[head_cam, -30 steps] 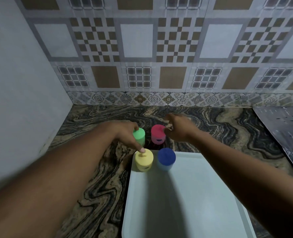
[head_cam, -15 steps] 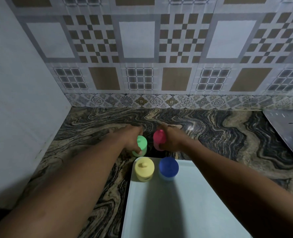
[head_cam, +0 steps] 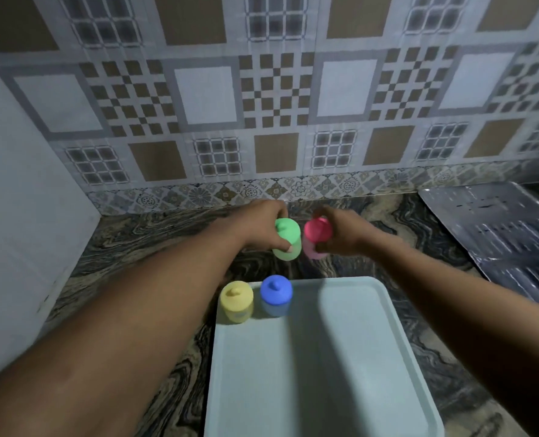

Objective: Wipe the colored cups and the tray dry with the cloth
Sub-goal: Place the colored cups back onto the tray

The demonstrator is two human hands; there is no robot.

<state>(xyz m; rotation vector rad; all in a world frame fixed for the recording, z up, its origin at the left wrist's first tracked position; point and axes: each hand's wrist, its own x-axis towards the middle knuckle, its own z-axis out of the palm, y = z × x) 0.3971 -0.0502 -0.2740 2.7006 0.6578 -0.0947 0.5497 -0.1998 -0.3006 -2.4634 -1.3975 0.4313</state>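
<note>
The left grip (head_cam: 261,227) is clamping on the green cup (head_cam: 288,239). Its fingers are wrapping over the far side and the thumb is pressing low on the near wall. The right grip (head_cam: 347,236) is closing round the pink cup (head_cam: 316,236) in much the same way, fingers curling over the top and thumb tucking in near the base. Neither grip is holding anything else.

The two cups are sitting side by side, nearly touching, over the desk (head_cam: 129,247) just beyond the far edge of the tray (head_cam: 384,301). The green one is leaning a little. I cannot tell whether either base is resting on the desk or hanging just above it, as the picture is blurring there.

Nearer, the yellow cup (head_cam: 236,301) and the blue cup (head_cam: 276,294) are standing upright just beside each other in the tray's far left corner, with no hand on them. A ribbed metal sheet (head_cam: 498,234) is lying on the desk to the right, well apart from the cups.

The step in hand seems to be moving the green and pink cups as a pair between desk and tray, not wiping. No cloth is showing anywhere. The next move is probably calling for one grip to release its cup and fetch the cloth while the other is steadying a cup for drying. If the cups are wet, their smooth walls may be asking for a firm hold.
</note>
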